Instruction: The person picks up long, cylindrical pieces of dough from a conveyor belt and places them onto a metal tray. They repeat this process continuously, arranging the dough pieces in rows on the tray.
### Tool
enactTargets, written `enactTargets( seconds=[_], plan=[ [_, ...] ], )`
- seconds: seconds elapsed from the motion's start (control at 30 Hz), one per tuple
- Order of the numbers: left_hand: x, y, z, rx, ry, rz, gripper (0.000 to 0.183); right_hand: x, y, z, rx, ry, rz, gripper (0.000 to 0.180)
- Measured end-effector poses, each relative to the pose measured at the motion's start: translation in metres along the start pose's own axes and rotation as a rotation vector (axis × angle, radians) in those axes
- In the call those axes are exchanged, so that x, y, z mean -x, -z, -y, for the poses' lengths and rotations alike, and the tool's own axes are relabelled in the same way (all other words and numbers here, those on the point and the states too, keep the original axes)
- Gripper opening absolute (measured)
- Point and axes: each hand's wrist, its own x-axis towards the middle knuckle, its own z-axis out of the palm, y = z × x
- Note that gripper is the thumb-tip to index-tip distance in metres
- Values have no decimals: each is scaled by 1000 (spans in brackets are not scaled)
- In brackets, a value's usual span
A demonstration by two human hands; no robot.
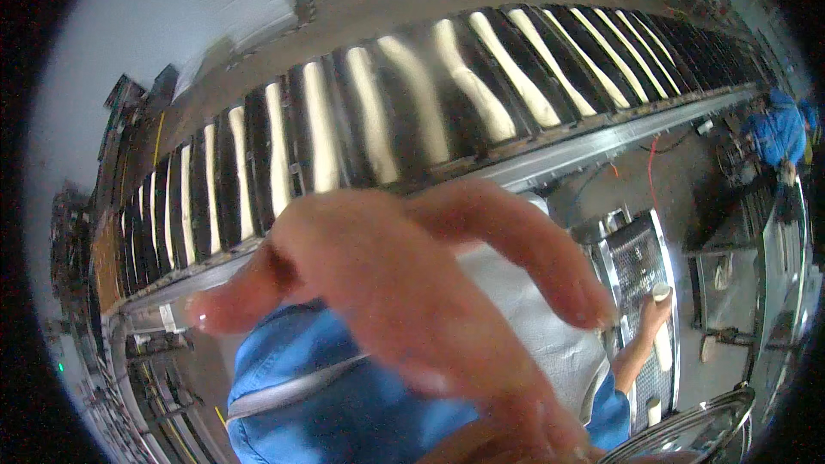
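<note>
My left hand (412, 290) is large and blurred close to the camera, its fingers apart and nothing seen in them. My right hand (654, 316), at the lower right, grips a long pale dough piece (663, 351) over a textured metal surface (635, 264). Another short pale piece (654, 411) shows below it. Beyond my left hand, a row of long pale dough pieces (483, 100) lies in black slotted trays (416, 38), one piece per slot. Some slots at the far right hold none. My left hand hides part of the row's near edge.
A metal rail (619, 138) runs along the near side of the trays. A co-worker in blue (776, 129) is at the far right, near metal equipment. A red cable (652, 171) hangs behind the textured surface. A clear curved rim (683, 425) crosses the lower right.
</note>
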Motion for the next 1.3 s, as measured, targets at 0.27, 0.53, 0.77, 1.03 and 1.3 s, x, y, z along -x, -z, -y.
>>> enactTargets(
  seconds=[0.27,0.53,0.77,1.03,1.3],
  plan=[
    [24,-98,34,-122,-2,308,30,-6,4,44,-492,-57,108,37],
    [-2,-71,62,-382,-142,234,36,-13,-4,44,-465,50,-6,29],
    [36,42,85,-1171,-178,130,41,-14,23,64,-363,368,-176,24],
    [57,65,236,-1668,-237,192,41,-37,32,52,-489,463,-114,31],
    [52,54,219,-1397,30,393,62,-76,31,47,-1654,-350,-326,39]
  ],
)
